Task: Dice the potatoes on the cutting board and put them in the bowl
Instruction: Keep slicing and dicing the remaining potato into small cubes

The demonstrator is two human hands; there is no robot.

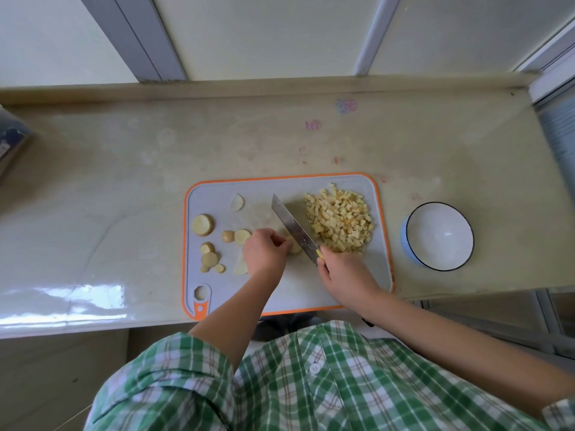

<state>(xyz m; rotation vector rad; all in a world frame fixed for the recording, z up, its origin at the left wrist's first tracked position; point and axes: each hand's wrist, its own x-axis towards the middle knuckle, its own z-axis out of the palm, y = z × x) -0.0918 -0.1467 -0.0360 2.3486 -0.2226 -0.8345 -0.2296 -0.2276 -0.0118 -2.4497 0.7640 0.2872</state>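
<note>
A grey cutting board (217, 194) with an orange rim lies on the pale counter (124, 181), its near edge reaching the counter's near edge. The left hand (264, 253) sits at the middle of the board, fingers curled down over a small piece of potato (295, 247) and pinning it in place. The right hand (345, 275) is wrapped around the handle of a knife (294, 228) (only a yellow bit of the handle shows past the knuckles). The wide blade slants away to the far left, its edge down right beside the held piece. Whether it has bitten in cannot be told.

On the right part of the board, far of the right hand, is a heap of diced potato (339, 219). On the left part lie several round potato slices (202, 225) and smaller end pieces, apart from one another.

A white bowl (435, 231) with a dark rim and blue outside stands on the counter to the right of the board, near it but not touching. A green checked shirt (311, 384) fills the near edge of the view.
</note>
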